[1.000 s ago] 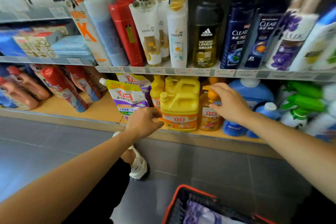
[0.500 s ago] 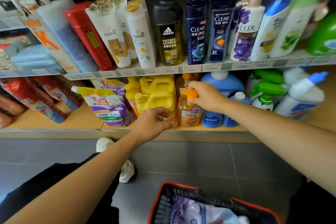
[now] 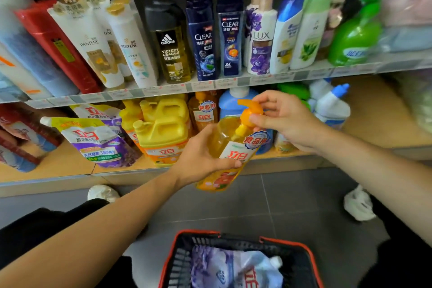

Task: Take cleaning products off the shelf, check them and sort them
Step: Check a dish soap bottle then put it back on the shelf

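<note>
Shelves (image 3: 210, 87) of bottles face you. Your left hand (image 3: 198, 159) grips the orange pump bottle (image 3: 230, 147). Your right hand (image 3: 286, 119) pinches its pump (image 3: 249, 109).

You are holding the orange pump bottle (image 3: 230, 147) just in front of the front edge of the lower shelf (image 3: 58, 177). It is clear plastic full of orange-yellow liquid, with an orange pump head and a white and red label. It tilts, pump toward the upper right. Your left hand (image 3: 201, 159) grips its body and your right hand (image 3: 285, 119) pinches the pump head. Near the shelf's front edge stand a yellow jug (image 3: 163, 133) and, to its left, a purple-and-white refill pouch (image 3: 98, 142). A pale purple pouch (image 3: 231, 266) lies in the basket (image 3: 173, 257).
</note>
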{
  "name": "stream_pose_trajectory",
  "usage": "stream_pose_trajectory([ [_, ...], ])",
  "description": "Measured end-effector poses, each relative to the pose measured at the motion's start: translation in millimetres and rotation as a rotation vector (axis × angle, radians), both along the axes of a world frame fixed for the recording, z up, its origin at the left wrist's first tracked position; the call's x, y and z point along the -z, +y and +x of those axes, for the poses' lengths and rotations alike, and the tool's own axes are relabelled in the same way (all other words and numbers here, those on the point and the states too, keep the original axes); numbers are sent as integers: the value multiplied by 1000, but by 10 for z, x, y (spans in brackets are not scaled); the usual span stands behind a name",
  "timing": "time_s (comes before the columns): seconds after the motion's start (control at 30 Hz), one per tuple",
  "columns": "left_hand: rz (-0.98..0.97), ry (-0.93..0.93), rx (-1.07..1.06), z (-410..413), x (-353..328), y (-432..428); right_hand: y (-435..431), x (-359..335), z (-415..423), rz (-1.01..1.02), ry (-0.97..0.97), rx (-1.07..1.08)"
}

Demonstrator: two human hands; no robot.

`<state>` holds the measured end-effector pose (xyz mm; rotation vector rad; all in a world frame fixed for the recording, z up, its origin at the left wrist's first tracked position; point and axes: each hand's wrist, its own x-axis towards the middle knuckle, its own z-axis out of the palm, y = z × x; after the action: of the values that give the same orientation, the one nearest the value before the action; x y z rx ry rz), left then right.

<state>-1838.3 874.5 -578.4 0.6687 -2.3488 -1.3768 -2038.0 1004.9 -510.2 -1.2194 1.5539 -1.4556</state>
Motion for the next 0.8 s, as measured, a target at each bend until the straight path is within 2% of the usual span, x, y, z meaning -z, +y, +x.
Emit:
stream_pose_trajectory([
  [0.07, -57, -24, -23, -56, -6, 159, 141, 102, 8, -15, -88, 70],
  [0.1, -133, -46, -52, -81, -2, 244, 192, 166, 27, -2, -72, 106],
  [0.23, -597, -113, -197, -163, 79, 494, 324, 416, -16, 104, 211, 286],
  [0.4, -795, -68, -197, -195, 6, 483, 428, 436, -206, 79, 135, 57],
  [0.5, -705, -112, -125, -173, -84, 441, 467, 376, -294, 93, 84, -107],
  [0.6, -488, -204, -29, -142, -141, 440, 503, 326, -357, 119, 10, -211],
  [0.73, -239, -217, 28, -153, -147, 467, 469, 344, -364, 144, -57, -214],
  [0.8, -232, -239, 15, -156, -117, 473, 434, 396, -338, 164, -95, -163],
])
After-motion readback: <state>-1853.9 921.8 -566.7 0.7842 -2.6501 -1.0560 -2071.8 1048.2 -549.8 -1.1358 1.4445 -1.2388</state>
